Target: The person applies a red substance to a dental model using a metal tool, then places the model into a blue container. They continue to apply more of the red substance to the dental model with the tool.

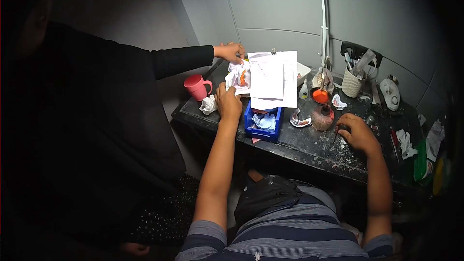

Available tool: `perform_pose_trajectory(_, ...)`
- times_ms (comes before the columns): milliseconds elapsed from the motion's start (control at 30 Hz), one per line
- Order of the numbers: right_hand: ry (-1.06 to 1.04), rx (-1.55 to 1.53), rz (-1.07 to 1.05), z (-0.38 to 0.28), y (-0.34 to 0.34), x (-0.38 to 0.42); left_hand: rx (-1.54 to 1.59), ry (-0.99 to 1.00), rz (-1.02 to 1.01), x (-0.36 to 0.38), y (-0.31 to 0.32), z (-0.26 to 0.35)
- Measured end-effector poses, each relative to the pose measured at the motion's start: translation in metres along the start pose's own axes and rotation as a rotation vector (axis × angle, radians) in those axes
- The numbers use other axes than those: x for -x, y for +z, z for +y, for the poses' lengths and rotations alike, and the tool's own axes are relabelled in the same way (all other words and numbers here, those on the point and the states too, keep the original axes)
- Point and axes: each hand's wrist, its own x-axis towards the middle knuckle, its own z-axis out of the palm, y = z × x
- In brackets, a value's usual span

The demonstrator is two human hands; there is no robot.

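Observation:
My left hand [228, 101] is closed at the near edge of a crumpled white wrapping [237, 78] with something orange in it. Another person's hand [231, 51] touches the far side of that wrapping. Clipped white papers [267, 81] lie just right of it, over a blue bin [264, 123] holding crumpled light-blue material. On the right, my right hand [357, 133] is closed around a thin dark tool [336, 136], its tip pointing down at the debris-strewn tabletop. Left of this hand are a round pinkish-brown object [322, 118] and a dental cast [300, 118].
A pink mug [197, 87] and crumpled tissue [209, 105] stand at the left. Behind are a small bottle [303, 90], an orange-red dish [320, 95], a lamp arm [324, 24] and a white holder [353, 83]. A person in black [101, 116] leans in from the left.

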Motion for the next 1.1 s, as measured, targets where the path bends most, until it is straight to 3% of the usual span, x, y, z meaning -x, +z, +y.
perform_pose_trajectory(67,0.006,0.008,-0.004,-0.001,0.000,0.001,-0.083,0.131,0.089,0.002,0.004,-0.005)
perform_pose_trajectory(200,-0.008,0.018,-0.003,-0.001,0.000,0.000,-0.042,0.184,0.151,-0.004,0.010,-0.011)
perform_pose_trajectory(267,-0.012,0.020,-0.007,-0.001,0.000,0.001,0.165,0.201,0.322,-0.008,0.011,-0.009)
perform_pose_trajectory(367,0.005,0.009,-0.003,0.002,0.001,0.000,0.343,0.121,0.412,-0.019,0.009,-0.010)
perform_pose_trajectory(467,-0.018,0.010,-0.005,0.001,0.002,0.000,0.500,-0.027,0.404,-0.030,-0.003,-0.008)
perform_pose_trajectory(767,-0.004,-0.053,-0.008,-0.002,0.002,-0.004,0.535,-0.060,0.448,-0.064,-0.005,-0.019)
perform_pose_trajectory(900,0.000,-0.073,0.006,-0.001,0.004,-0.005,0.670,-0.175,0.404,-0.067,-0.003,-0.015)
perform_pose_trajectory(1100,0.022,-0.082,-0.004,-0.003,0.003,-0.005,0.624,-0.115,0.438,-0.072,0.003,-0.017)
